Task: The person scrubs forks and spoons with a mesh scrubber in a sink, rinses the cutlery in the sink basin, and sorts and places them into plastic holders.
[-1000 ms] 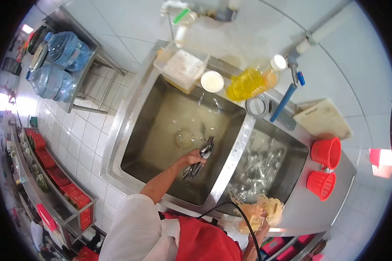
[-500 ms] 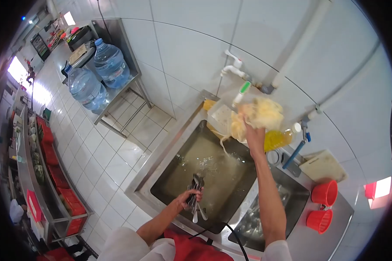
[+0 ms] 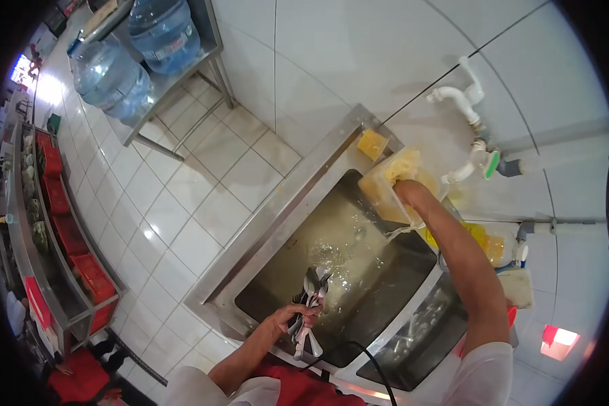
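My left hand [image 3: 303,317] is closed around a bundle of metal cutlery [image 3: 311,287], spoons and forks, with handles sticking out below. It is above the murky, sudsy water of the large steel sink basin [image 3: 250,298]. My right hand [image 3: 407,192] reaches into a translucent plastic container [image 3: 379,193] on the sink's back ledge. Bunched at that hand is a yellowish mesh scrubbing cloth [image 3: 404,162]; the fingertips are hidden inside. Pale strands hang over the container's edge. Beside the container lies a yellow sponge [image 3: 371,144].
A white tap [image 3: 460,101] juts from the tiled wall. Bottles of yellow liquid [image 3: 477,233] stand behind my right forearm. A second basin [image 3: 419,338] holds cutlery. Water jugs [image 3: 108,78] stand on a steel table. Another person's red garment [image 3: 81,379] shows lower left.
My right hand has lowered the yellowish cloth into the container. My left hand still holds the cutlery above the water. The view has turned and shifted closer to the sink.
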{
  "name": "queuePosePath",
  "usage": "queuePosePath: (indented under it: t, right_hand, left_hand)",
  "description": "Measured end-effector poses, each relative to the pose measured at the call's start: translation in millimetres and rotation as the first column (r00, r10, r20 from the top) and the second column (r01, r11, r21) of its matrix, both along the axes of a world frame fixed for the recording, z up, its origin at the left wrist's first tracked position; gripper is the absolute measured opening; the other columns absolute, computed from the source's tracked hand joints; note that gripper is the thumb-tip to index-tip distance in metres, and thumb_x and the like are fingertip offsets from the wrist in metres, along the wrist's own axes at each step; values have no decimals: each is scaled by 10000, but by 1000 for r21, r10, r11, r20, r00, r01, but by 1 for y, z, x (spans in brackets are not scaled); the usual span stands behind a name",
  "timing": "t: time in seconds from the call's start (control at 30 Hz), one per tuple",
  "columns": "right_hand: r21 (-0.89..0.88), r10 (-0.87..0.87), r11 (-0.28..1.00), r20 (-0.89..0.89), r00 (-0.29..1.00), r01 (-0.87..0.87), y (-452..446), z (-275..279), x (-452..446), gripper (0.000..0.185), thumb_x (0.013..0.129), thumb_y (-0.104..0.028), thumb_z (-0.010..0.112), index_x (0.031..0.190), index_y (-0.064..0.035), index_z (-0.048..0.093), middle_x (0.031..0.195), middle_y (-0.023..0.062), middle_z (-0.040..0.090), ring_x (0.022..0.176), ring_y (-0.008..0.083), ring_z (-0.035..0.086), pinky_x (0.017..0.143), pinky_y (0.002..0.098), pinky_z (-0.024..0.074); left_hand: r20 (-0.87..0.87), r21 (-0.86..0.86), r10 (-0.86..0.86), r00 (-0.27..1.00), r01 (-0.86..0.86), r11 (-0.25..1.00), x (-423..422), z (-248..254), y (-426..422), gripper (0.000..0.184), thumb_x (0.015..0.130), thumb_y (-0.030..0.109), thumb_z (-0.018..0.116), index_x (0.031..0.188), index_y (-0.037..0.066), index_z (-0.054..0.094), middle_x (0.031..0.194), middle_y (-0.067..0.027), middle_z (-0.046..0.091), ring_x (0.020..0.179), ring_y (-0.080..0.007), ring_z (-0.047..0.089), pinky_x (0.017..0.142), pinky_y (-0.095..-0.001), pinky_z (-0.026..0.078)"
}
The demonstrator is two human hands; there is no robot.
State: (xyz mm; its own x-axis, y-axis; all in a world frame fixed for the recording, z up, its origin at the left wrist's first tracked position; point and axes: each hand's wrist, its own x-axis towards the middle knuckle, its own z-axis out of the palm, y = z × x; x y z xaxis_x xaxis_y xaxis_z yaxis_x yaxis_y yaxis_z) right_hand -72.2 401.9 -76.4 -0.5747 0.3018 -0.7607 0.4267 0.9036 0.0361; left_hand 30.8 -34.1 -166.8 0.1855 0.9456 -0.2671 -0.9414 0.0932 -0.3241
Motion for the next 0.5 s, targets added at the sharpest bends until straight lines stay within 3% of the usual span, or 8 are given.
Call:
queuePosePath:
  t: [0.13,0.2,0.23,0.27,0.33,0.37,0.43,0.5]
  right_hand:
    - [37,47,998,40,998,-48,-3,9,0,462,779,-392,597,1060,-36,686,1111,215,649,1051,369,615,891,397,482]
    - [158,-214,960,-109,971,230,-16,23,4,449,777,-378,609,1053,-33,690,1124,219,641,1068,364,607,893,403,481]
    - [111,-23,993,-49,999,28,-6,23,2,431,774,-374,619,1017,-25,692,1110,219,646,1053,371,608,886,415,480]
    - [45,174,984,2,985,-174,6,19,-4,416,770,-370,629,981,-17,694,1096,218,650,1037,379,608,879,426,479]
    - [18,79,997,-44,996,-78,-14,60,-9,415,785,-387,637,983,-23,672,1115,221,634,1033,386,591,890,440,463]
    - [141,72,989,-252,965,-37,-31,85,4,441,791,-409,635,1032,-41,672,1144,191,635,1107,355,567,944,398,448]
    - [245,197,965,-449,871,-92,-43,108,22,524,820,-417,639,1217,-83,566,1296,185,543,1209,354,495,1019,438,389]
    - [287,270,948,-505,820,-135,-43,110,29,582,824,-436,641,1282,-99,522,1338,198,508,1240,372,471,1065,455,352]
  left_hand:
    - [2,-116,-42,999,42,992,0,2,6,330,875,26,601,1181,56,483,761,19,453,595,-68,428,551,-220,366]
    - [16,-143,-42,999,44,989,-1,2,8,331,882,34,596,1191,48,479,767,18,458,587,-66,424,549,-221,365]
    - [23,-176,-42,999,46,983,-1,-1,7,334,889,41,592,1201,40,475,774,18,462,579,-63,419,547,-223,364]
    - [139,-143,7,990,13,990,4,-13,4,334,902,55,580,1215,30,466,768,19,467,567,-56,408,533,-225,364]
    - [97,-52,18,995,-13,999,0,-21,-1,333,901,56,575,1217,31,474,761,20,467,560,-53,404,519,-224,363]
    - [160,-58,16,987,-7,998,-4,-20,-3,337,897,51,577,1217,29,474,760,19,465,558,-54,405,513,-225,363]
    - [226,-70,21,974,-5,998,-14,-14,-2,341,892,46,579,1216,26,474,760,18,463,555,-56,406,507,-225,363]
    - [117,-78,24,993,-15,997,-18,-4,-1,373,873,25,594,1223,12,469,774,12,461,562,-54,405,516,-227,367]
